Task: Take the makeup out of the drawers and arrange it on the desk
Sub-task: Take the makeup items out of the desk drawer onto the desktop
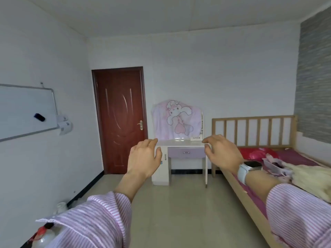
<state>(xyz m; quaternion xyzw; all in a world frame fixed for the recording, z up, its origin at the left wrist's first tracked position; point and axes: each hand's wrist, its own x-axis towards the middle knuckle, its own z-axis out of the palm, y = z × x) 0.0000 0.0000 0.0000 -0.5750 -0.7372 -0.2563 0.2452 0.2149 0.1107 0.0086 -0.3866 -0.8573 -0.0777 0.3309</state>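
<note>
Basically nothing done yet. Both hands are raised in front of the camera, well short of the vanity: left hand point(143, 158) with fingers loosely spread, holding nothing; right hand point(222, 153) the same, fingers relaxed and slightly curled, empty, with a watch point(249, 167) on the wrist.

The vanity's surface point(180, 143) sits at 12 o'clock against the far wall, mirror draped with a pink cartoon cloth point(177, 120). The purple drawer point(186, 152) under it is closed. A small cabinet door point(163, 163) on the left side is also closed. No makeup visible anywhere; presumably inside, can't tell from here. A small white item sits on the top at the right; too small to identify.

Left to do, as I read it: walk over, open the drawer, pull items out, arrange them on top. That's the whole task.

Room to move: open floor point(179, 212) runs straight to the vanity. The bed point(250, 199) frame edge runs along 3 o'clock, its footboard just beside the vanity's right leg, so it's tight on that side. The door point(120, 119) stands at 11 o'clock, closed. There's clutter at 7 o'clock by the wall.
</note>
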